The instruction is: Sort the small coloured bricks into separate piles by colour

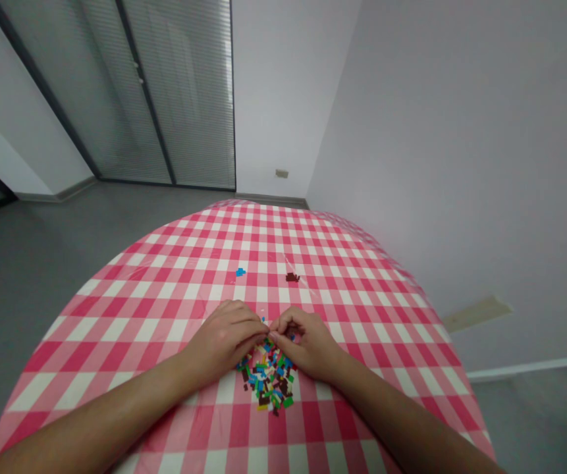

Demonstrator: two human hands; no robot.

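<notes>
A mixed heap of small toy bricks (270, 382) in green, blue, brown, yellow and white lies on the checked tablecloth in front of me. My left hand (236, 332) rests at the heap's far left side, thumb and fingers pinched together. From the right, my right hand (305, 339) meets it, thumb and forefinger also pinched. The fingertips of both hands touch or nearly touch above the far part of the heap. Whatever sits between them is too small or hidden to make out. Beyond the hands are a small blue brick group (240, 272) and a dark brown brick group (292, 277).
The red and white checked tablecloth (164, 276) covers a table with a rounded far edge. A pale wall (436, 164) runs close along the right. Glass doors with blinds (189, 99) stand behind, and grey floor (115, 217) lies to the left.
</notes>
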